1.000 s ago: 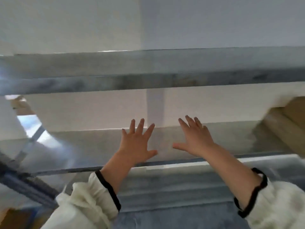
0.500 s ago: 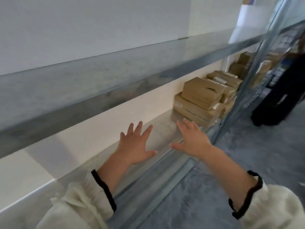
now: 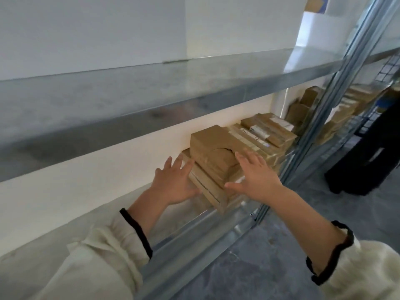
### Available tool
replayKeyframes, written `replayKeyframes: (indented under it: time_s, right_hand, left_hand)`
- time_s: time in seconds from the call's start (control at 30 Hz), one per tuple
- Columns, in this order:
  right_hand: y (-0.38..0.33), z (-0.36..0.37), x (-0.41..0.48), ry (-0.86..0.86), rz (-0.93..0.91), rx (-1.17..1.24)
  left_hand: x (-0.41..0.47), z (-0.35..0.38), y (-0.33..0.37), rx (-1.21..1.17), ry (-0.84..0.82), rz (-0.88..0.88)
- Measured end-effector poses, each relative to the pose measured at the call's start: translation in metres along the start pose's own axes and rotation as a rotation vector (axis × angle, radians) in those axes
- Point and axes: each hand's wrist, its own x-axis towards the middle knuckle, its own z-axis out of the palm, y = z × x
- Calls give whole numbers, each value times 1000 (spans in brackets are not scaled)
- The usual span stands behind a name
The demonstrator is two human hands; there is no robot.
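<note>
A stack of brown paper-wrapped parcels (image 3: pixel 213 154) sits on the lower metal shelf (image 3: pixel 190 215); the top parcel has a torn wrapper. My left hand (image 3: pixel 174 182) reaches with spread fingers to the stack's left side, its fingertips at the parcels' edge. My right hand (image 3: pixel 256 175) hovers with straight, spread fingers over the stack's right front. Neither hand grips anything. Both arms wear cream sleeves with black cuffs.
More wrapped parcels (image 3: pixel 269 132) lie behind the stack towards the upright metal post (image 3: pixel 320 118). An upper metal shelf (image 3: pixel 129 100) runs overhead. A dark-clothed person (image 3: pixel 372 152) stands at the right on the grey floor (image 3: pixel 270 256). White wall backs the shelves.
The view has swung right along the shelf and closed in on the parcels. Both hands, still spread, have moved from bare shelf to either side of the stack.
</note>
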Motion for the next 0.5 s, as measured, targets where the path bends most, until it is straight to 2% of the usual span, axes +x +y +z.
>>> replayKeyframes:
  time_s: [0.23, 0.37, 0.5]
  right_hand:
    - [74, -22, 72, -108, -171, -30]
    - [83, -14, 96, -164, -248, 43]
    - [82, -6, 103, -141, -288, 117]
  left_hand:
    - [57, 6, 42, -121, -27, -128]
    - [74, 16, 54, -193, -19, -140]
    - [81, 13, 59, -227, 1, -109]
